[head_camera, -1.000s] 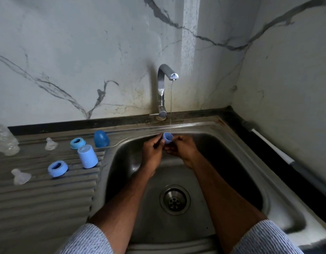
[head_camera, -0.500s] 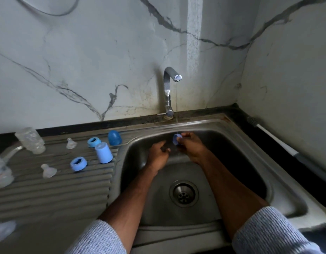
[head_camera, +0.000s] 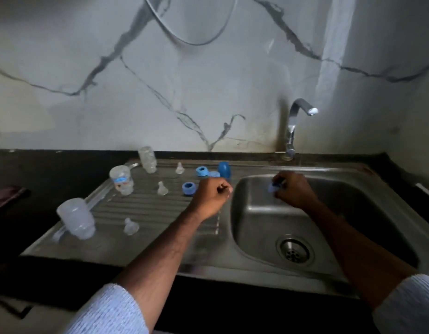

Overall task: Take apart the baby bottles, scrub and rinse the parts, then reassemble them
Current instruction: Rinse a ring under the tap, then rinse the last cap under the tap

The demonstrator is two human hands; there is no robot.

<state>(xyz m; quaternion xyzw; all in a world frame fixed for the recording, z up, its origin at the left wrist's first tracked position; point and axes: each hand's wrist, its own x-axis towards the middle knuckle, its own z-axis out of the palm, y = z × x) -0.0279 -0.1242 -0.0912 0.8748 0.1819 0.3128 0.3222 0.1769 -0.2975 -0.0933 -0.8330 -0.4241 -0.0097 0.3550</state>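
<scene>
Pinching a small blue plastic bottle part (head_camera: 274, 187) in our right hand (head_camera: 293, 190) over the steel sink (head_camera: 256, 220), likely after rinsing, we reach our empty, fisted left hand (head_camera: 212, 194) toward drainboard parts at ten o'clock.

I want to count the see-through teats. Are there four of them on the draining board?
No, only three clear teats show on the draining board: one at the back, one in the middle and one nearest.
</scene>
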